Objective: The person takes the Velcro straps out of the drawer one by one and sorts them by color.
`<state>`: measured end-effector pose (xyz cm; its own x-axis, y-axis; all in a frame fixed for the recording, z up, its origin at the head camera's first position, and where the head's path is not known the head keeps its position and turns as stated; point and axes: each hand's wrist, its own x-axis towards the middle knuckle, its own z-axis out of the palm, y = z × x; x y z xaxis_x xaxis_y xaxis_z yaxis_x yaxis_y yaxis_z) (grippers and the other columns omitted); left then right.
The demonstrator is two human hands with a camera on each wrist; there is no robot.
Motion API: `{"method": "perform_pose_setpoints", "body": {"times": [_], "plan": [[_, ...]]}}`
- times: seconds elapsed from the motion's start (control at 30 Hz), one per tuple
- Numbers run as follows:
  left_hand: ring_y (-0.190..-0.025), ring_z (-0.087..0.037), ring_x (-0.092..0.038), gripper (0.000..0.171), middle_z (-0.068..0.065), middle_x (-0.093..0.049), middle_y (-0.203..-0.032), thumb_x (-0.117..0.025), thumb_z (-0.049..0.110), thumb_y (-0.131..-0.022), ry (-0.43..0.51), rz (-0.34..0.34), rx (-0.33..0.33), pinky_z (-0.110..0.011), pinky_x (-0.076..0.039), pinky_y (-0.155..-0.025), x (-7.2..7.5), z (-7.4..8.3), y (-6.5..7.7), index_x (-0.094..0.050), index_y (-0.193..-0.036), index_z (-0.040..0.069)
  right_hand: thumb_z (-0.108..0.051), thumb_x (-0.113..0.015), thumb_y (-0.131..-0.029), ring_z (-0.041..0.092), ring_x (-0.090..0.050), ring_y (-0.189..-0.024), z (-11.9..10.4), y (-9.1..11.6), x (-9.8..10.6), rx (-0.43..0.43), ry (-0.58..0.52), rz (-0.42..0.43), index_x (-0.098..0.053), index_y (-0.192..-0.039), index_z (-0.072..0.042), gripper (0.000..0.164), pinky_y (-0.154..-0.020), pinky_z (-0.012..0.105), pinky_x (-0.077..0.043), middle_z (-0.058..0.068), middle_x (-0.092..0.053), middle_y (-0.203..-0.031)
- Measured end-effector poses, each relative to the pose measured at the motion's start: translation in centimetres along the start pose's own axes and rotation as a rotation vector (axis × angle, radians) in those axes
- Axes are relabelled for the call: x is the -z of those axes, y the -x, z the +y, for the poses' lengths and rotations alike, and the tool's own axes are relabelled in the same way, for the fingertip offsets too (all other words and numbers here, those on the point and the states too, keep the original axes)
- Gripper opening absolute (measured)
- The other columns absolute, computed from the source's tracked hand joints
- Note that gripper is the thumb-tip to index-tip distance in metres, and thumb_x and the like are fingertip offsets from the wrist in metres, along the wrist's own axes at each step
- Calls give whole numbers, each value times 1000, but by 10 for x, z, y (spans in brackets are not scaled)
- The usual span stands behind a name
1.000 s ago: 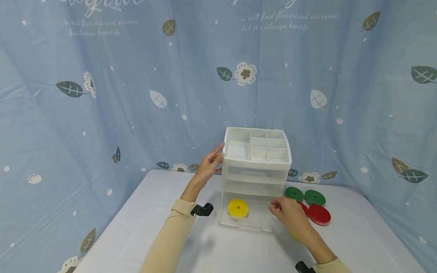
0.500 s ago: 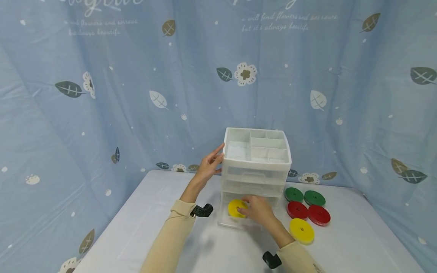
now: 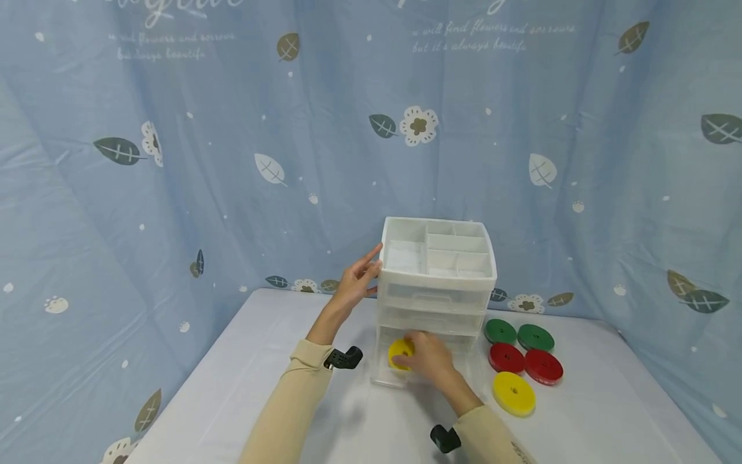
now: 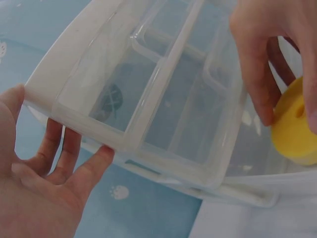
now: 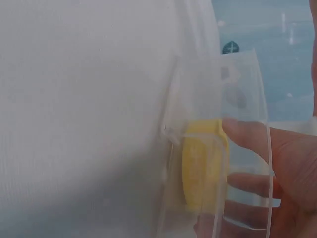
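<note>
A white drawer unit (image 3: 437, 281) with clear drawers stands on the table, its bottom drawer (image 3: 387, 381) pulled out. My left hand (image 3: 351, 283) rests on the unit's left side, fingers spread along the edge with the thumb near the top rim; in the left wrist view the fingertips (image 4: 105, 152) touch the frame. Inside the bottom drawer, my right hand (image 3: 430, 358) grips a round yellow disc (image 3: 397, 355) with a small centre hole. Through the clear drawer front in the right wrist view, the thumb lies at one edge of the disc (image 5: 202, 166) and the fingers beside it.
Right of the unit lie two green discs (image 3: 536, 337), two red discs (image 3: 543, 367) and another yellow disc (image 3: 513, 394). The unit's top is a divided tray (image 3: 404, 254). Behind the white table (image 3: 232, 386) hangs a blue patterned curtain (image 3: 324, 161).
My right hand has moved left from the drawer's right side to the yellow disc and taken hold of it. The left hand has stayed on the unit.
</note>
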<state>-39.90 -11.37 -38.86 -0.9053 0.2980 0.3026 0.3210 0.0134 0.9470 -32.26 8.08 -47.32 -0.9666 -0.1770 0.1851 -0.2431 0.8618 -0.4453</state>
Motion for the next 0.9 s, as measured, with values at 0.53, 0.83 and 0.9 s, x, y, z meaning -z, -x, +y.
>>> {"method": "perform_pose_setpoints", "body": {"times": [0.53, 0.83, 0.9], "plan": [[-128, -25, -55, 45, -8, -59, -131, -54, 45, -100, -20, 16, 19, -50, -51, -103, 0, 2, -1, -43, -143, 52, -44, -90, -65, 16, -48, -68, -16, 0, -11, -99, 77, 33, -66, -84, -9, 47, -56, 29, -38, -2, -54, -76], [-129, -25, -53, 46, -8, -58, -132, -54, 42, -100, -14, 6, 12, -51, -49, -106, 0, 2, 1, -41, -144, 51, -43, -90, -66, 18, -49, -68, -19, 3, -12, -111, 74, 48, -67, -84, -8, 46, -56, 32, -40, -1, -55, -77], [-129, -24, -52, 46, -7, -58, -132, -53, 43, -100, -18, 5, 14, -51, -49, -106, 0, 2, 1, -41, -143, 52, -43, -90, -66, 18, -49, -67, -19, 4, -12, -112, 74, 49, -66, -82, -9, 45, -55, 32, -40, -1, -54, -77]]}}
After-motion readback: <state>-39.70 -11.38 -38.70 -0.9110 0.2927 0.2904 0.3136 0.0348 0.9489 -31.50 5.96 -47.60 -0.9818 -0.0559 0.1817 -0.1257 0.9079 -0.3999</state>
